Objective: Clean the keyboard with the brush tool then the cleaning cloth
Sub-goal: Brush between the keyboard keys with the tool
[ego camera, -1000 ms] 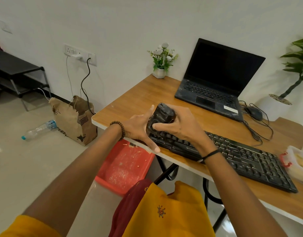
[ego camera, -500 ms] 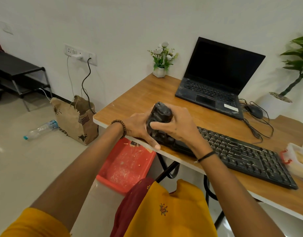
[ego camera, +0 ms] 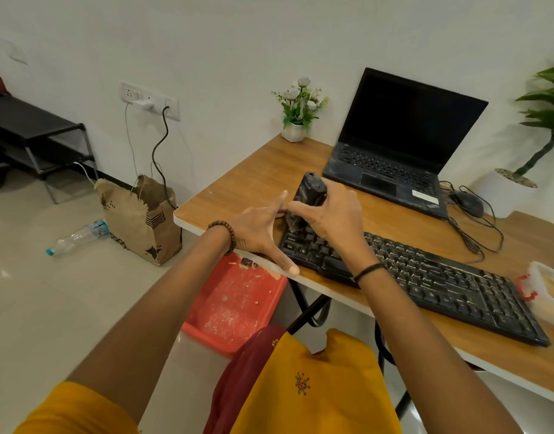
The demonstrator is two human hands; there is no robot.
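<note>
While the right hand point(ego camera: 332, 214) grips the brush tool point(ego camera: 310, 191) at the keyboard point(ego camera: 441, 277)'s left end, the left hand point(ego camera: 256, 233) lies spread beside it. Keyboard's long axis extends rightward from both hands.

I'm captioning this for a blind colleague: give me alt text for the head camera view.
The right hand grips a black brush tool, bristles down, on the left end of a keyboard, while the left hand rests beside it, fingers spread. The keyboard lies on a wooden desk in front of an open laptop.
</note>
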